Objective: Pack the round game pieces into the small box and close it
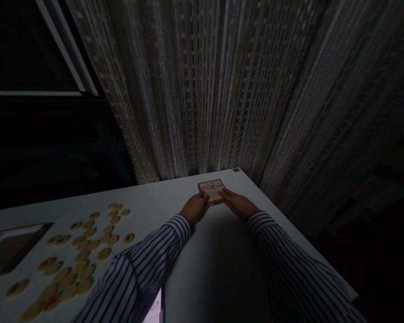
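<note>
Between my two hands is a flat rectangular box (212, 186) with a reddish-brown edge and dark printed characters on its pale top. It is near the far right corner of the white table (218, 260). My left hand (194, 208) grips its left side, thumb lying on the top. My right hand (239, 204) holds the right side, fingers against the edge and top. The undersides of both hands are hidden, and I cannot tell whether the box touches the table. Both sleeves are striped blue and white.
Many round wooden pieces (82, 255), some with markings, lie scattered on the left. Beyond them is an open shallow box or tray (13, 246). A lit screen (154, 309) shows under my left forearm. A striped curtain (202, 89) hangs behind the table.
</note>
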`<move>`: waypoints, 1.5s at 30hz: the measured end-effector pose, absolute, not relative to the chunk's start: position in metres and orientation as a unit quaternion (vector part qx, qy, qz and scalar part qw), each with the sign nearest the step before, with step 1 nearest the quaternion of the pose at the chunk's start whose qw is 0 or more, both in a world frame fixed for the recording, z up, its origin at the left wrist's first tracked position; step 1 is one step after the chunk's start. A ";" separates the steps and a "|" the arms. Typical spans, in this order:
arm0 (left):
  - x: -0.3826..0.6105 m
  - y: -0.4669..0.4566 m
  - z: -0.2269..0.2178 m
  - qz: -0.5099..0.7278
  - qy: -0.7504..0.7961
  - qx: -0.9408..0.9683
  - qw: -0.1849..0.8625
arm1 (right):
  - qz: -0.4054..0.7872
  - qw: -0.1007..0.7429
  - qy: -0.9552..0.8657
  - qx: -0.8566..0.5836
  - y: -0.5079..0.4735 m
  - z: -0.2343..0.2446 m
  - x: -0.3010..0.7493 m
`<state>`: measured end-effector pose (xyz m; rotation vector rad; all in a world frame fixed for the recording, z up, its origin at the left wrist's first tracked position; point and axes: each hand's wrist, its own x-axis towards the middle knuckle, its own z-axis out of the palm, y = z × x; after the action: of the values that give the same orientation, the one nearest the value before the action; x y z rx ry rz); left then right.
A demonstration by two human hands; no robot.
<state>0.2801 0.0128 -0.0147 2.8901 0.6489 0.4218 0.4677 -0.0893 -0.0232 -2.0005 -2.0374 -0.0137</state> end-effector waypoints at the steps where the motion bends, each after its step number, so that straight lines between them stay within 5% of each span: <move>1: 0.280 0.013 -0.014 0.139 0.217 0.963 0.074 | -0.005 0.144 -0.708 -0.692 -0.089 -0.023 0.468; 45: 0.274 0.007 -0.023 0.193 0.245 0.943 0.118 | -0.028 0.157 -0.687 -0.709 -0.093 -0.029 0.464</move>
<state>0.2737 0.0067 -0.0232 2.7577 0.7181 0.5632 0.4643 -0.0933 -0.0292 -2.0292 -1.9663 -0.0799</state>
